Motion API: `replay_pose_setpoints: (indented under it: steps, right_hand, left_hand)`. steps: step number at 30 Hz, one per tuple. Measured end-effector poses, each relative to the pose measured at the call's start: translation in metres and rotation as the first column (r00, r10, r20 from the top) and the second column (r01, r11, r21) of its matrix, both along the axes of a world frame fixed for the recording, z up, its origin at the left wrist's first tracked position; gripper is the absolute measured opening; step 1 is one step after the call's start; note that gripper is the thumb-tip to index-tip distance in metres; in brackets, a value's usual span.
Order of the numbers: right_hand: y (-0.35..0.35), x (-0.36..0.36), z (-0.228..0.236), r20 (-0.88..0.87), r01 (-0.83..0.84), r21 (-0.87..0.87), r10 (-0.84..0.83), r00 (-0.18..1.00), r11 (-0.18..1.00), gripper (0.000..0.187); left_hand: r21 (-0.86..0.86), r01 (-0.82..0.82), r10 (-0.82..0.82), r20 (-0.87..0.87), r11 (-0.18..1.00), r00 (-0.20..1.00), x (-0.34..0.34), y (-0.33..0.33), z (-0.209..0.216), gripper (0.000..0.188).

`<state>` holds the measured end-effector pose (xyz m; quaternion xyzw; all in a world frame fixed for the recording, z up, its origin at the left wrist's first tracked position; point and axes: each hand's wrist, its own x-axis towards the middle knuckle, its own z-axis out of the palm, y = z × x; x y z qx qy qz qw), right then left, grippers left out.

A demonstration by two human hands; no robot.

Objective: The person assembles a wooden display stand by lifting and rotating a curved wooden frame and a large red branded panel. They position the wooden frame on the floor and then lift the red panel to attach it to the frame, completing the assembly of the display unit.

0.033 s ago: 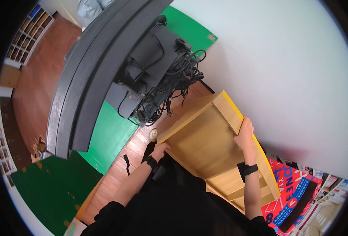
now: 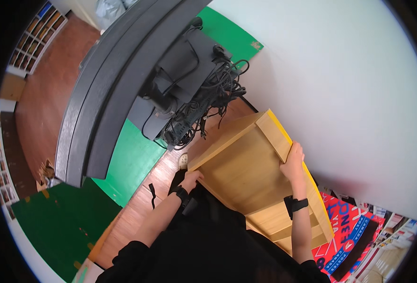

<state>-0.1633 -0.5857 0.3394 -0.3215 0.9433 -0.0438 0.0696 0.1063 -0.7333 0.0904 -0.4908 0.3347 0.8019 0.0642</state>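
Note:
A light-wood shelf unit [image 2: 246, 167] with a yellow edge leans at a slant in front of my body, its open side facing me. With bent fingers, my left hand [image 2: 191, 178] grips its near left edge close to the corner. On the opposite side, my right hand [image 2: 293, 162] is closed around the yellow-trimmed edge, thumb on the inner face and fingertips over the outside. Inner boards divide the unit at its lower end. Dark bands circle both my wrists.
A dark counter [image 2: 109, 89] curves along the left, above tangled black cables [image 2: 218, 89] and electronic equipment. A white wall [image 2: 340, 94] stands close on the right. Green panels [image 2: 137, 162] and a red printed display [image 2: 342, 231] flank the wooden floor [image 2: 137, 207].
The view has shifted very slightly. Both hands keep the same hold on the shelf unit, which has hardly moved.

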Motion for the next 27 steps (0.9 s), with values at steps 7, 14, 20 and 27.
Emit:
replay_pose_setpoints:
  steps: [7, 14, 20, 27]
  right_hand:
    - [0.004, 0.002, -0.011, -0.047, 0.021, 0.028, -0.02, 0.999, 0.999, 0.062]
    - [-0.001, 0.0, -0.01, -0.061, 0.033, -0.018, -0.034, 0.998, 0.999, 0.058]
    - [-0.004, -0.004, 0.002, 0.041, 0.063, 0.03, -0.064, 0.997, 0.998, 0.056]
    - [-0.008, -0.01, 0.01, 0.092, 0.069, 0.101, -0.079, 0.993, 0.992, 0.053]
  left_hand:
    - [-0.115, -0.044, 0.043, -0.01, 0.992, 0.999, -0.005, -0.007, 0.026, 0.014]
    - [-0.753, 0.414, -0.648, -0.021, 0.511, 0.761, 0.014, -0.012, -0.001, 0.029]
    - [-0.716, 0.54, -0.773, 0.003, 0.441, 0.635, 0.004, -0.03, 0.051, 0.033]
    - [-0.55, 0.675, -0.825, -0.044, 0.491, 0.564, -0.01, -0.048, 0.068, 0.027]
